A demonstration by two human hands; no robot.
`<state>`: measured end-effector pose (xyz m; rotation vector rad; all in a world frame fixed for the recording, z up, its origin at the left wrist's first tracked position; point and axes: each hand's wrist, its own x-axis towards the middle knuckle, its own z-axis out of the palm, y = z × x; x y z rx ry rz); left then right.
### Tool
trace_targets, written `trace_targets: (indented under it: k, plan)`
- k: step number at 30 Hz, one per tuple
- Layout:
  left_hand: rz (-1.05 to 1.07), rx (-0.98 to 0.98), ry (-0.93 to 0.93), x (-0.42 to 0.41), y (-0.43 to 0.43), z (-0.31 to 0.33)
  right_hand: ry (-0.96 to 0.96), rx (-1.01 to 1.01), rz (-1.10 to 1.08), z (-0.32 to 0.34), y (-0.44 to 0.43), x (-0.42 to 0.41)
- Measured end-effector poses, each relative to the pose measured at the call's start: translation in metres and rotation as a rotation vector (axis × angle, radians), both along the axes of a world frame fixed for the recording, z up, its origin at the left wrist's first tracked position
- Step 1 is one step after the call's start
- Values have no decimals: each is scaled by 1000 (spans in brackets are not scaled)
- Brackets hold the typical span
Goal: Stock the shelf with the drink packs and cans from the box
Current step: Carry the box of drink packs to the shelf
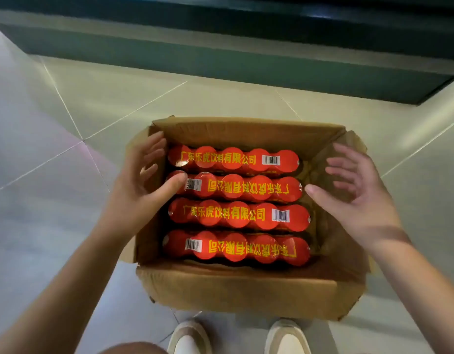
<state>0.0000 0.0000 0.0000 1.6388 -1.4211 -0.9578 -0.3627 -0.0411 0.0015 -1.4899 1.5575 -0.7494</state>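
Hovering over the cardboard box (246, 287) on the floor, I had left hand (141, 185) and right hand (356, 192) spread, gripping nothing, flanking the second-from-far shrink-wrapped can pack (246, 189); left thumb touched it. Judged it heavy, film slick; grab both ends.
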Motion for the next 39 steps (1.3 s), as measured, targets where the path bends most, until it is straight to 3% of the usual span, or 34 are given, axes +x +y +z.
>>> trace_targets:
  k: [5,15,24,39]
  plan:
    - [135,-33,-234,10,12,-18,166,-63,-145,-14,8,-10]
    - [190,202,-121,23,26,-43,119,129,-204,-40,15,-30]
    - [108,276,-86,32,28,-43,11,306,-205,-40,13,-32]
    - [92,336,-52,29,30,-39,-10,325,-223,-42,7,-29]
